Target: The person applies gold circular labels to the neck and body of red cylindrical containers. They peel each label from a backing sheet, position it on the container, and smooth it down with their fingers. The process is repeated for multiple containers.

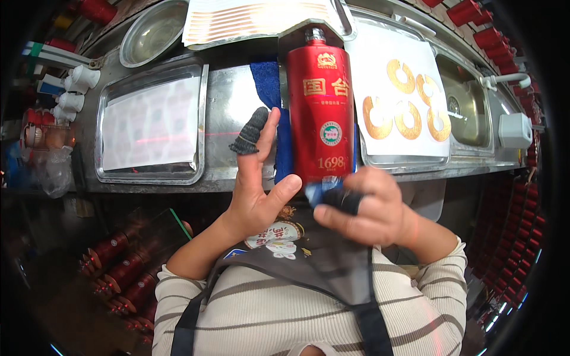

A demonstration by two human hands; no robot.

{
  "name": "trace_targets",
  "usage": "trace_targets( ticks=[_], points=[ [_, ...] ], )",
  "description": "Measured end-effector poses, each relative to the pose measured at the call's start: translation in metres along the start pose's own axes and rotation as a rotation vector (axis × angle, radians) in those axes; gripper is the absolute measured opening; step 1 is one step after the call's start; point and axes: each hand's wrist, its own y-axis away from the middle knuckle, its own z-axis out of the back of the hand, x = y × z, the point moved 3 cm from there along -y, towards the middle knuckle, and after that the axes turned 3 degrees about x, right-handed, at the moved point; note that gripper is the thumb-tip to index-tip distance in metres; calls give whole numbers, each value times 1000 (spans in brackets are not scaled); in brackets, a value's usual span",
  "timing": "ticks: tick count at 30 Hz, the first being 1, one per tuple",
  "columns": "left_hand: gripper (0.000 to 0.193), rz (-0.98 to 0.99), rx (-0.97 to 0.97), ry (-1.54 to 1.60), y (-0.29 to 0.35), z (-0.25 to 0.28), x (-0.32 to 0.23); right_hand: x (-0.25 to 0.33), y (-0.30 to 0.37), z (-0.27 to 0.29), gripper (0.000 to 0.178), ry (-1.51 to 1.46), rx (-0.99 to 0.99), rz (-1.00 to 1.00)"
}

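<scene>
A red bottle with gold lettering and a round green-and-white emblem lies on a blue cloth, its bare neck pointing away from me. To the left of its lower end is my left hand, fingers stretched out and holding nothing; a black knitted finger cover sits on one finger. My right hand is closed at the bottle's near end, slightly blurred. Pinched in it is a small blue cloth, close to or against the bottle's base; contact is hard to tell. Black also covers one right finger.
On the right, a tray with a white sheet carries several gold C-shaped labels. A left tray holds pale sheets. Behind are a metal bowl and striped gold sheets. A sink stands far right; red bottles lie below left.
</scene>
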Motion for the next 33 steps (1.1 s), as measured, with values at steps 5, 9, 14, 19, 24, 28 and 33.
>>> trace_targets(
  ticks=[5,9,14,19,24,28,33],
  points=[
    [65,-267,-13,-528,19,-11,-13,7,19,3,28,-239,-335,-735],
    [47,-264,-5,-973,27,-42,-24,6,45,-29,23,-450,-730,-1045],
    [45,-122,-95,-1042,44,-38,-17,-1,76,-26,20,-501,-725,-1157],
    [53,-77,-190,-976,47,-28,-6,5,19,-22,18,-291,-580,-840],
    [54,-203,-102,-974,36,-40,-19,-30,67,-18,18,-311,-586,-1084],
    [55,-201,-147,-943,28,-28,-11,-33,10,-2,19,-229,-598,-763],
    [58,-248,-103,-824,19,-23,-14,-106,-7,3,16,-227,-613,-899]
  ],
)
